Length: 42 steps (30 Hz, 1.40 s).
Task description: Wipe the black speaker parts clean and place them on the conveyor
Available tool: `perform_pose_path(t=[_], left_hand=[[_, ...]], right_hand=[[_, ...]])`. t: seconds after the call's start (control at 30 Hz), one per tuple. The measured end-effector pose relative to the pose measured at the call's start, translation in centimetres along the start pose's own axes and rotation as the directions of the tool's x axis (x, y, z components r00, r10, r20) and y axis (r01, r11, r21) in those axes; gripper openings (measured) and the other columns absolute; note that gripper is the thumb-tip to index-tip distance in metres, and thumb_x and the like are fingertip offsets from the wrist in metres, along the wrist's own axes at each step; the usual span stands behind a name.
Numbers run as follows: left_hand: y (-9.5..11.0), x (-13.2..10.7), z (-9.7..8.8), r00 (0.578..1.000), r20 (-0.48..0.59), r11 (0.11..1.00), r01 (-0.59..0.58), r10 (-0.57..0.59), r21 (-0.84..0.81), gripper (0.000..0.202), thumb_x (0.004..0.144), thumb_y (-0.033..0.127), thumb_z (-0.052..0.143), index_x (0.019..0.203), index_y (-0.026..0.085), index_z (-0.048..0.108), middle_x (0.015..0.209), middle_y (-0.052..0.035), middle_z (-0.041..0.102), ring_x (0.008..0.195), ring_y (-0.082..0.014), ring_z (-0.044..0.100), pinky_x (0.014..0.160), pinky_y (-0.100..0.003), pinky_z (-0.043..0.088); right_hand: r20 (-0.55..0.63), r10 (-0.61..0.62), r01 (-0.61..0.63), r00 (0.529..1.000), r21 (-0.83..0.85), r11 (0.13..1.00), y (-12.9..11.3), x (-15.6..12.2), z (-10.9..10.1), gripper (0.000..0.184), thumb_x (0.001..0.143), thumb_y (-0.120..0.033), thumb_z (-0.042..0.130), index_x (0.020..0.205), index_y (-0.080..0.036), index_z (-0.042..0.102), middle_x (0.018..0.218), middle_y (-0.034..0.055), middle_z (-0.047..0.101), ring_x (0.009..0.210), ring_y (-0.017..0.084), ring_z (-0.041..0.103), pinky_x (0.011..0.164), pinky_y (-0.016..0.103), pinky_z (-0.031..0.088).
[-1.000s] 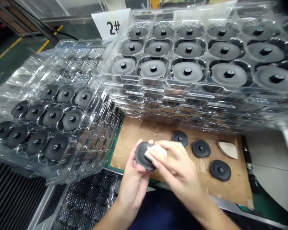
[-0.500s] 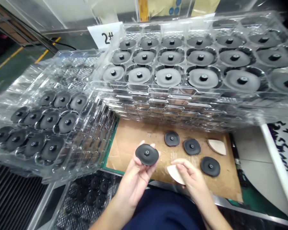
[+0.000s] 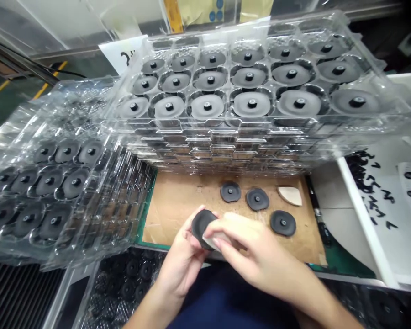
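My left hand point(image 3: 185, 256) grips a black rounded disc point(image 3: 201, 223) by its edge, tilted over the near part of the cardboard sheet point(image 3: 178, 196). Pinched in the fingers of my right hand point(image 3: 246, 242) is a thin white wedge-shaped pad point(image 3: 210, 240), pressed against the face of that disc. The disc's centre stud is hidden behind my right fingers. On the cardboard lie three more black discs, one at the back point(image 3: 230, 191), one in the middle point(image 3: 257, 199) and one nearer me point(image 3: 283, 223). A second white wedge pad point(image 3: 290, 195) rests at the right.
Stacked clear plastic trays point(image 3: 226, 125) filled with black discs rise behind the cardboard. Another tray stack point(image 3: 89, 183) stands at the left. A paper sign point(image 3: 118, 52) leans behind them. To the right is a white panel edge point(image 3: 366, 219) beside dark handwriting.
My right hand has moved left and brought the white pad onto the disc in my left hand. That disc is now more tilted. The whole view has shifted to the right.
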<state>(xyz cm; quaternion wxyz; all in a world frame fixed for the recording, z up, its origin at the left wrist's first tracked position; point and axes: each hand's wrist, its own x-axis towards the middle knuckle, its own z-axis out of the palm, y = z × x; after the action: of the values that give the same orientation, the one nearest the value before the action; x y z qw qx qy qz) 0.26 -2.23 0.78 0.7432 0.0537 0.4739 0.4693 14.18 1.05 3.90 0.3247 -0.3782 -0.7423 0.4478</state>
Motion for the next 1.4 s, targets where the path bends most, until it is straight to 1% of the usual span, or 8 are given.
perform_pose_path(t=[0.17, 0.4, 0.57, 0.7, 0.8, 1.13, 1.27, 1.4], left_hand=[[0.5, -0.2, 0.1, 0.999, -0.046, 0.999, 0.021, -0.019, 0.044, 0.051, 0.067, 0.023, 0.075, 0.116, 0.025, 0.061, 0.095, -0.0035, 0.071, 0.079, -0.0155, 0.066, 0.07, -0.024, 0.054], [1.0, -0.2, 0.0, 0.999, -0.013, 0.999, 0.045, -0.045, -0.002, 0.047, 0.052, 0.017, 0.084, 0.097, 0.028, 0.072, 0.098, -0.0014, 0.073, 0.085, -0.0136, 0.066, 0.072, -0.018, 0.053], [0.9, -0.3, -0.1, 1.0, 0.01, 0.999, 0.016, -0.016, -0.043, 0.057, 0.049, 0.034, 0.085, 0.104, 0.027, 0.07, 0.1, -0.0019, 0.073, 0.083, -0.0145, 0.067, 0.073, -0.02, 0.055], [1.0, -0.4, -0.2, 0.994, 0.1, 0.997, 0.051, -0.044, -0.063, 0.055, 0.056, 0.039, 0.081, 0.108, 0.027, 0.067, 0.107, -0.006, 0.072, 0.087, -0.022, 0.07, 0.079, -0.029, 0.056], [1.0, -0.3, -0.3, 0.992, 0.11, 0.993, 0.065, -0.053, -0.102, 0.056, 0.057, 0.041, 0.08, 0.11, 0.027, 0.066, 0.108, -0.0062, 0.072, 0.093, -0.0243, 0.069, 0.084, -0.031, 0.055], [0.9, -0.3, 0.1, 0.991, 0.063, 0.981, 0.129, -0.121, -0.147, 0.075, 0.058, 0.04, 0.08, 0.127, 0.03, 0.053, 0.104, -0.0058, 0.074, 0.098, -0.0246, 0.068, 0.085, -0.028, 0.054], [0.3, -0.6, 0.4, 0.993, 0.079, 0.99, 0.093, -0.084, -0.108, 0.065, 0.059, 0.039, 0.08, 0.12, 0.029, 0.059, 0.105, -0.005, 0.073, 0.096, -0.0227, 0.068, 0.085, -0.03, 0.054], [-0.2, -0.9, 0.7, 0.996, 0.089, 0.999, -0.014, 0.017, -0.035, 0.062, 0.049, 0.034, 0.086, 0.107, 0.026, 0.068, 0.098, -0.0028, 0.073, 0.085, -0.0152, 0.068, 0.075, -0.02, 0.053]], right_hand=[[-0.137, -0.006, 0.006, 0.991, -0.006, 1.0, -0.1, -0.3, 0.1, 0.018, 0.089, -0.013, 0.046, 0.098, -0.016, 0.062, 0.087, 0.0036, 0.064, 0.077, 0.012, 0.061, 0.072, 0.021, 0.049], [-0.032, 0.172, -0.174, 0.985, -0.064, 0.983, 0.4, -1.9, -1.3, 0.018, 0.086, -0.01, 0.048, 0.092, -0.019, 0.062, 0.084, 0.0005, 0.066, 0.071, 0.011, 0.061, 0.062, 0.021, 0.047], [-0.201, -0.067, 0.057, 0.977, -0.052, 0.997, 1.5, -0.6, -0.4, 0.022, 0.09, -0.014, 0.047, 0.104, -0.02, 0.063, 0.093, 0.0038, 0.07, 0.081, 0.015, 0.064, 0.074, 0.028, 0.05], [-0.395, 0.279, -0.168, 0.875, 0.292, 0.941, 3.8, -1.6, 0.2, 0.014, 0.087, -0.026, 0.056, 0.098, -0.024, 0.066, 0.096, 0.0027, 0.07, 0.082, 0.016, 0.064, 0.071, 0.027, 0.052], [-0.327, 0.526, -0.315, 0.785, 0.521, 0.794, 5.7, -3.7, 0.4, 0.022, 0.084, -0.036, 0.06, 0.1, -0.021, 0.065, 0.095, 0.0052, 0.07, 0.081, 0.019, 0.066, 0.067, 0.027, 0.053], [-0.198, 0.623, -0.458, 0.756, 0.52, 0.721, 7.1, -7.4, 2.3, 0.028, 0.081, -0.041, 0.062, 0.093, -0.018, 0.068, 0.084, 0.0057, 0.072, 0.072, 0.019, 0.067, 0.062, 0.027, 0.054], [-0.335, 0.519, -0.396, 0.787, 0.37, 0.84, 4.5, -5.5, 0.7, 0.021, 0.086, -0.034, 0.058, 0.102, -0.022, 0.065, 0.099, 0.0051, 0.069, 0.087, 0.019, 0.065, 0.075, 0.028, 0.052], [-0.404, 0.08, -0.088, 0.911, -0.002, 0.996, 1.3, -3.1, 0.0, 0.023, 0.09, -0.017, 0.049, 0.107, -0.021, 0.062, 0.1, 0.0053, 0.068, 0.09, 0.017, 0.063, 0.079, 0.028, 0.05]])
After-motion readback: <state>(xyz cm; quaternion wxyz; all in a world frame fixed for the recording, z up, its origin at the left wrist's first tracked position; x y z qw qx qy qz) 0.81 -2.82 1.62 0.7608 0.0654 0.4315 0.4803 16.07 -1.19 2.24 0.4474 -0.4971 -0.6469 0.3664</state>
